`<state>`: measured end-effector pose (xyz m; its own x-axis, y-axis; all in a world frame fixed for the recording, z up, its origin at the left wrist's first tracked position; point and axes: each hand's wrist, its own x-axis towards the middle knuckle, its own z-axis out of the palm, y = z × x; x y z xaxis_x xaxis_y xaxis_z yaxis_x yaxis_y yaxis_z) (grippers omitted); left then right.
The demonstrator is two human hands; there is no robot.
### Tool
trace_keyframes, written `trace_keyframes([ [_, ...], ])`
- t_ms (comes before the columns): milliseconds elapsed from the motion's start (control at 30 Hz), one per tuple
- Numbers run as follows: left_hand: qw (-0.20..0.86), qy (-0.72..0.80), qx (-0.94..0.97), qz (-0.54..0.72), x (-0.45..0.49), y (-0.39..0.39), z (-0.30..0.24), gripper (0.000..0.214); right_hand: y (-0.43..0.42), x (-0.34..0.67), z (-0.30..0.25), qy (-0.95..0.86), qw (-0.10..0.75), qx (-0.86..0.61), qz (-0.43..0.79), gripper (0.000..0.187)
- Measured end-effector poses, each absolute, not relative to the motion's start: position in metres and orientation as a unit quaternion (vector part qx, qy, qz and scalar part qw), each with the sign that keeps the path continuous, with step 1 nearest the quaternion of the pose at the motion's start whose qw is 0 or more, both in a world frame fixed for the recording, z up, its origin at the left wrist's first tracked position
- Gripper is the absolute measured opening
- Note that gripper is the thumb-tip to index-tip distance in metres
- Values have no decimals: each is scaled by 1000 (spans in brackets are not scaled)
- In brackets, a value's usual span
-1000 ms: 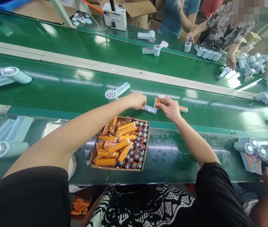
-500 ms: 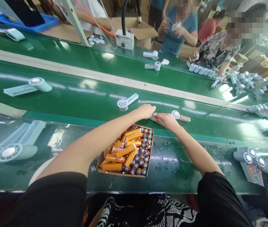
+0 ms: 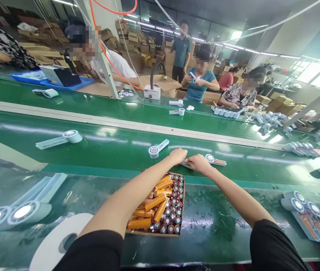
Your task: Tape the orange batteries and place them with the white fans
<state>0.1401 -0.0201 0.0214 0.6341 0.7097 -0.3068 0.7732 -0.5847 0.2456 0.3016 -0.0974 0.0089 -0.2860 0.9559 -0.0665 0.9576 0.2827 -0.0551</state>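
My left hand (image 3: 178,155) rests at the far side of a pale blue plastic fan handle (image 3: 186,164), and I cannot tell whether it grips anything. My right hand (image 3: 198,163) lies over that handle, with its fingers on it. Just to the right is a second handle holding an orange cell (image 3: 216,162), with a round fan head at its end. A third fan (image 3: 154,151) lies left of my left hand. Below my forearms, a cardboard tray (image 3: 183,199) holds several orange cylindrical battery cells (image 3: 155,202).
More pale fans (image 3: 21,212) lie on the near belt at left, with a group of fan parts (image 3: 298,206) at right. A white roll (image 3: 60,242) sits at lower left. Beyond the divider rail (image 3: 120,122), co-workers (image 3: 201,81) sit along another belt.
The view has tilted up and now shows much more of the room. My hands have come down from holding the orange cell up and now lie low over the handle.
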Motion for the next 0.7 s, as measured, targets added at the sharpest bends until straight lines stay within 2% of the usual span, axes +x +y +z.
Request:
trace_keyframes([
  [167, 211, 418, 880, -76, 146, -17, 17, 23, -111, 318, 10, 764, 18, 644, -33, 35],
  [467, 229, 425, 873, -65, 155, -20, 10, 33, -93, 298, -12, 765, 106, 630, -76, 38],
  [600, 237, 421, 874, -50, 161, -23, 31, 33, -80, 298, 5, 770, 133, 618, -89, 28],
  [700, 235, 404, 884, 3, 130, -37, 58, 49, -75, 305, 25, 778, 141, 602, -111, 14],
])
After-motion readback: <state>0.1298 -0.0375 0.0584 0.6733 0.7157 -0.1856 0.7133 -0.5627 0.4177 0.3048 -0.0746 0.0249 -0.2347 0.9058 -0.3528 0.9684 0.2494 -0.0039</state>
